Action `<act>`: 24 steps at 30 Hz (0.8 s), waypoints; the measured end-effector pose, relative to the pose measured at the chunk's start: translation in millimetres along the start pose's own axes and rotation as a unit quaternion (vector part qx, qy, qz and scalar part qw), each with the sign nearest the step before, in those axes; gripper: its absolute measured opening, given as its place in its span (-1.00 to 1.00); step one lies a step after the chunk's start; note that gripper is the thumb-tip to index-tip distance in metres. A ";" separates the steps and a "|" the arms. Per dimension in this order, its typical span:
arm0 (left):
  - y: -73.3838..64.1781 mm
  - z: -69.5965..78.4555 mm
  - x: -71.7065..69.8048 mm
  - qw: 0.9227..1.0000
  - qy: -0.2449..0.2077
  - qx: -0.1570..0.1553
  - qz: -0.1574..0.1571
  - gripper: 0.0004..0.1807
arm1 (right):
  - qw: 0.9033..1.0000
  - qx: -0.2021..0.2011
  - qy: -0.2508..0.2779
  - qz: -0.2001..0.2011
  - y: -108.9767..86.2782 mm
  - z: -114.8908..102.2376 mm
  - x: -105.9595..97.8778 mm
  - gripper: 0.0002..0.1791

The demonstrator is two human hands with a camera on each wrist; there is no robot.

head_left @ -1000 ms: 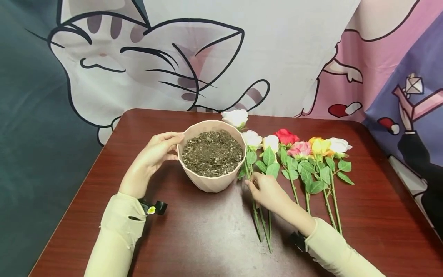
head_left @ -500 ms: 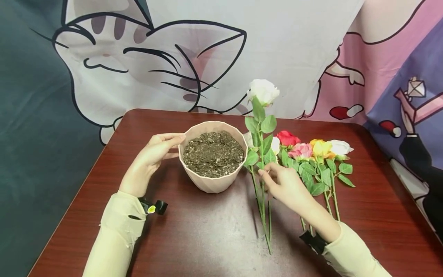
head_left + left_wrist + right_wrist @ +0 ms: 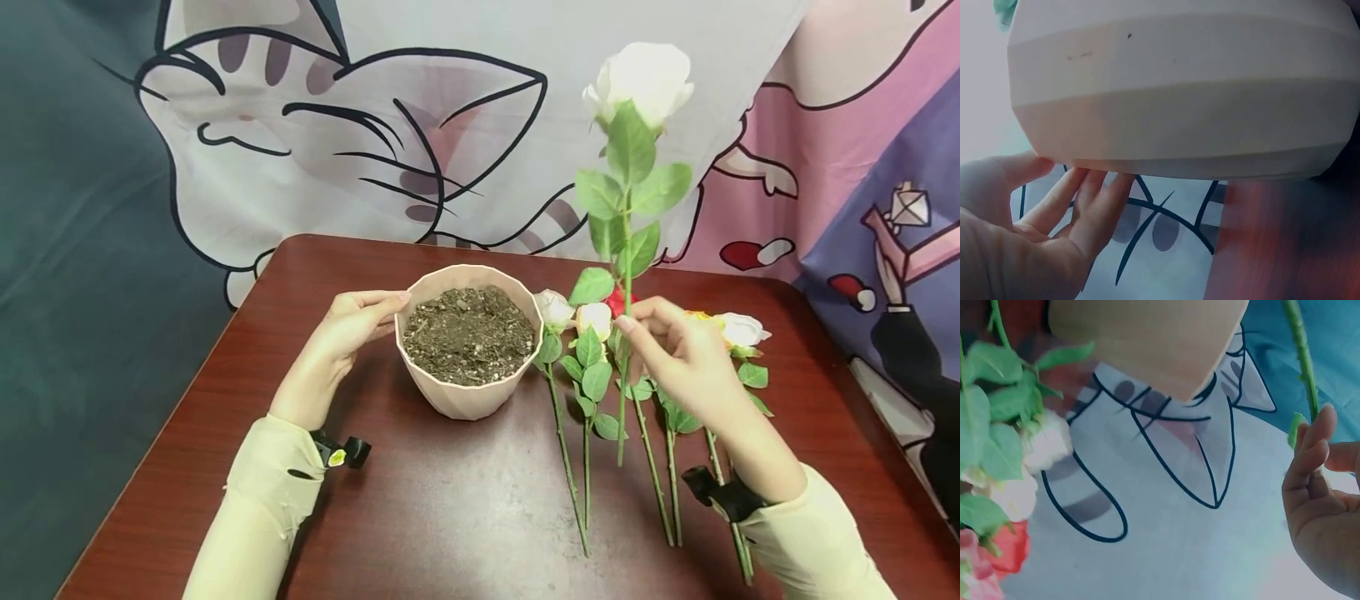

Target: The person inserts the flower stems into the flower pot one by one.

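Right hand (image 3: pixel 693 362) has raised its pinched rose (image 3: pixel 640 250); left hand (image 3: pixel 337 333) holds pot (image 3: pixel 465 400) of soil (image 3: pixel 468 337).

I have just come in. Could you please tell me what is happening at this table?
Someone is handling a white rose: the right grip pinches its stem and holds it upright, bloom at the top. The left grip touches the pot near its rim. The pot contains soil; in the head view, the rose is to the right of the pot, not in it. The other roses lie on the table, also on that side.
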State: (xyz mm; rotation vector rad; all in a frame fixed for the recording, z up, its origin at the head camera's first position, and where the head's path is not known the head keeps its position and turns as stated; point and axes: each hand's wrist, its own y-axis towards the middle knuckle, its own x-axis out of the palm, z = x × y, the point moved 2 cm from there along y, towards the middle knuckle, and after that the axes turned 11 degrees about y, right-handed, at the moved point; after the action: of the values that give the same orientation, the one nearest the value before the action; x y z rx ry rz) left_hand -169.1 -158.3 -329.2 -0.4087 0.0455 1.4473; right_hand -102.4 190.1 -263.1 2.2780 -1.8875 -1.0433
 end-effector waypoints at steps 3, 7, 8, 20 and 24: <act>-0.2 -1.4 -0.7 1.000 -0.009 -0.006 0.005 -0.54 | 0.999 -0.034 0.019 0.024 10.5 -0.8 -4.0 -0.97; 0.9 -3.7 -1.2 1.000 -0.025 -0.013 0.001 -0.52 | 0.993 -0.044 0.098 0.050 24.1 -1.4 -6.0 -0.92; 1.3 -4.2 -1.2 1.000 -0.025 -0.014 0.000 -0.51 | 0.989 -0.044 0.129 0.056 27.4 -1.4 -5.9 -0.92; 3.1 -8.0 2.1 0.999 -0.050 -0.016 0.001 -0.53 | 0.985 -0.119 0.102 0.066 59.2 -10.0 8.3 -0.83; 3.1 -8.0 3.0 0.998 -0.053 -0.017 -0.003 -0.54 | 0.980 -0.142 0.127 0.059 69.1 -15.8 11.1 -0.81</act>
State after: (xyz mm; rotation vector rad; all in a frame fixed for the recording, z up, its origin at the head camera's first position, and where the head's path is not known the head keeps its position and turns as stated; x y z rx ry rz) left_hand -170.0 -157.7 -338.3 -0.3591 -0.0657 1.4630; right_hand -154.4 155.0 -228.2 2.0055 -1.6348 -0.8919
